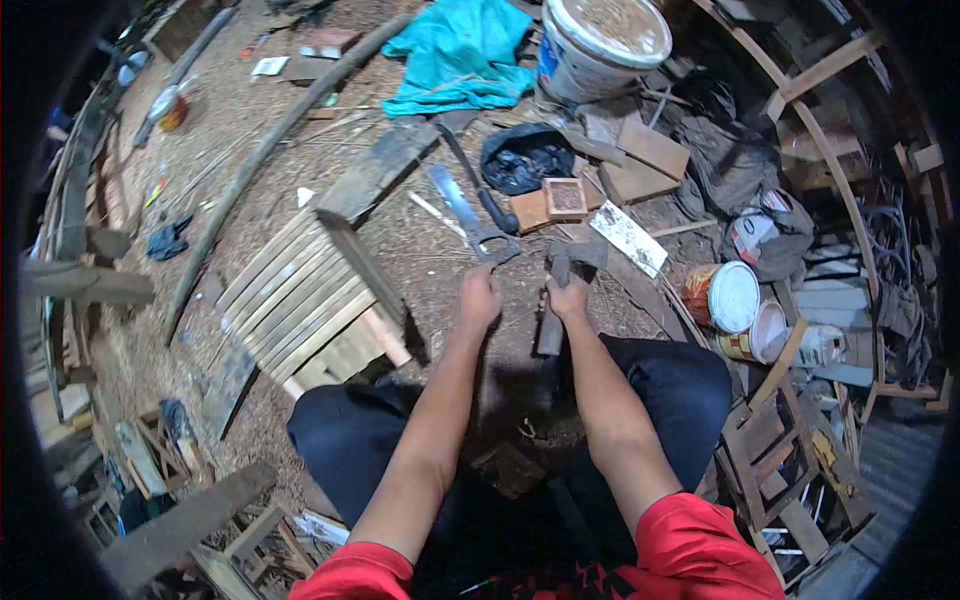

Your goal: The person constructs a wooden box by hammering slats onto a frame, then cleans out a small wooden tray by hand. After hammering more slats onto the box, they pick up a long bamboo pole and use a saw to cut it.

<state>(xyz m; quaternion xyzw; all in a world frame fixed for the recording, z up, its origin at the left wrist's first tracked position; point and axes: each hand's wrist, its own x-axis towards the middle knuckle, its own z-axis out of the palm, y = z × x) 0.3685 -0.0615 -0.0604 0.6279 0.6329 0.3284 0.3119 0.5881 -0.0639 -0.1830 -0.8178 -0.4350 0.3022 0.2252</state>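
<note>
Centre of frame: left hand [481,298] gripping handsaw [462,207], blade pointing upper left; right hand [570,298] holding hatchet-like tool [551,333], long axis running near-vertical, head uppermost.

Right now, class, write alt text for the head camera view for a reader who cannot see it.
A person's left hand touches a handsaw; their right hand grips a hatchet-like tool. A slatted wooden piece sits to the left on littered ground.
</note>
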